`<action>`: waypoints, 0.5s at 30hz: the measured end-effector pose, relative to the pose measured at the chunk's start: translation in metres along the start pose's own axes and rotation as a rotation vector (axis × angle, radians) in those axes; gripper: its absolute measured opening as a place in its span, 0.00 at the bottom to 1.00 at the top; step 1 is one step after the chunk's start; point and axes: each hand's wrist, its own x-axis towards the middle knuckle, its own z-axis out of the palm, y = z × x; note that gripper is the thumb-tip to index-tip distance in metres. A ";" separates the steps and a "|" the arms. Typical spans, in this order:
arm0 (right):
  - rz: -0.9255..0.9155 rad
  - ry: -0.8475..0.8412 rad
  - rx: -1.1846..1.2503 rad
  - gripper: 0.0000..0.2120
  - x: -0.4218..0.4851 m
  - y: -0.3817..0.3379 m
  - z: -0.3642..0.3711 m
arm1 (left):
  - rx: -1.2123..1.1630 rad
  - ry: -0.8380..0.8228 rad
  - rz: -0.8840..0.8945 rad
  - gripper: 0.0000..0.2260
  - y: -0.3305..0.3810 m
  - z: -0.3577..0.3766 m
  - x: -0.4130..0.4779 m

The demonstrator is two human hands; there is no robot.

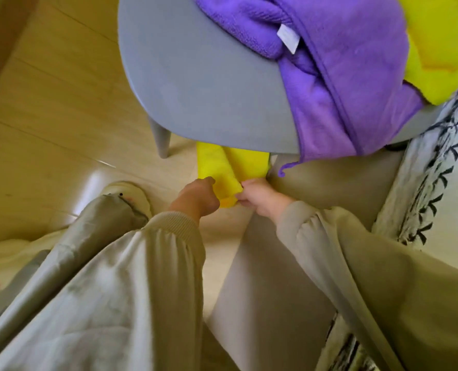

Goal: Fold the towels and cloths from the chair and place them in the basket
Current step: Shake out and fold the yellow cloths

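Note:
A yellow cloth [224, 167] hangs in folds below the front edge of the grey chair [190, 76], its far end hidden under the seat. My left hand [197, 196] grips its near end from the left. My right hand [260, 198] pinches the same end from the right. On the seat lies a crumpled purple towel [337, 62] with a white tag; one corner droops over the chair's front edge. Another yellow cloth [437, 49] rests on the purple towel at the top right. No basket is in view.
A patterned white and black fabric [431, 183] runs down the right side. My legs in beige trousers and a slippered foot [127, 192] stand on the pale wooden floor [48, 116]. The chair's grey leg [162, 137] stands left of the cloth.

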 end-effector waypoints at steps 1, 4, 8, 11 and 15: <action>-0.008 -0.007 0.015 0.12 -0.007 -0.002 -0.003 | 0.034 -0.002 0.004 0.30 0.000 -0.002 -0.006; -0.083 -0.017 -0.067 0.17 -0.030 -0.005 -0.016 | 0.112 0.018 0.037 0.32 0.007 -0.010 -0.029; -0.174 -0.073 -0.116 0.14 -0.063 -0.013 -0.027 | 0.223 0.047 0.049 0.31 0.024 -0.015 -0.060; -0.197 -0.159 -0.117 0.04 -0.094 -0.019 -0.040 | 0.251 0.056 0.042 0.29 0.044 -0.016 -0.091; -0.241 -0.250 -0.153 0.12 -0.133 -0.021 -0.062 | 0.221 0.188 0.071 0.16 0.073 -0.025 -0.136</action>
